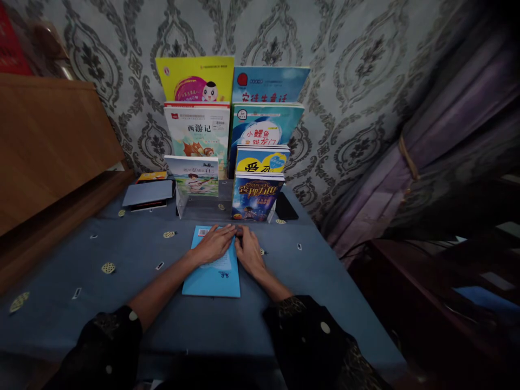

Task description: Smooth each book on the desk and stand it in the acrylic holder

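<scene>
A light blue book (211,283) lies face down on the table, its barcode near the top left corner. My left hand (214,244) rests flat across its upper part, fingers stretched toward the right edge. At that upper right edge is my right hand (249,250), its fingers bent and close together against the book; the fingertips are partly hidden. Just beyond my hands, a clear stand (203,208) holds upright books in two columns. The front ones are a pale illustrated book (197,179) on the left and a dark blue book (257,197) on the right.
A grey-blue patterned cloth (134,276) covers the table. Several flat items, a grey notebook (148,193) on top, lie at the back left. Behind the stand's right side is a black flat object (286,206). A wooden panel (52,146) borders the left; a curtain (377,179) hangs right.
</scene>
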A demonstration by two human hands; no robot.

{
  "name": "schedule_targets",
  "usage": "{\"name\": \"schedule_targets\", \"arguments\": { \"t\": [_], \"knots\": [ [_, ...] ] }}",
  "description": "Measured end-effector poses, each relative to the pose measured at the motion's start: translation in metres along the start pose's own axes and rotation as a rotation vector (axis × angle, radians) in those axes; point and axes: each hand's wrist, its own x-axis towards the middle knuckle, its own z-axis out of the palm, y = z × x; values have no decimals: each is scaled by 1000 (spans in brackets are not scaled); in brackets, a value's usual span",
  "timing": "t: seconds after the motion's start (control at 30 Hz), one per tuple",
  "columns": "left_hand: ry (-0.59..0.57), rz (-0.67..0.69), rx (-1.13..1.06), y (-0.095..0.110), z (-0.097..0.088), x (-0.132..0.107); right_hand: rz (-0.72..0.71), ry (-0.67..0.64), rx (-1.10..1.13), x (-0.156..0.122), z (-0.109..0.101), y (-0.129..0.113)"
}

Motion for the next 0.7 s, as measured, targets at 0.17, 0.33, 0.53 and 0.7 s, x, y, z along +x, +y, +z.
{"name": "schedule_targets", "arguments": {
  "t": [0.17,0.33,0.53,0.7],
  "knots": [
    [14,17,0,2,-2,-1,-6,5,24,1,4,7],
    [7,33,-2,8,-6,-2,-25,-60,55,1,4,8],
    [50,102,-11,15,-8,-8,-22,-170,-2,2,-1,3],
    [44,129,7,17,-9,-15,-30,-170,-22,3,-1,5]
  ]
}}
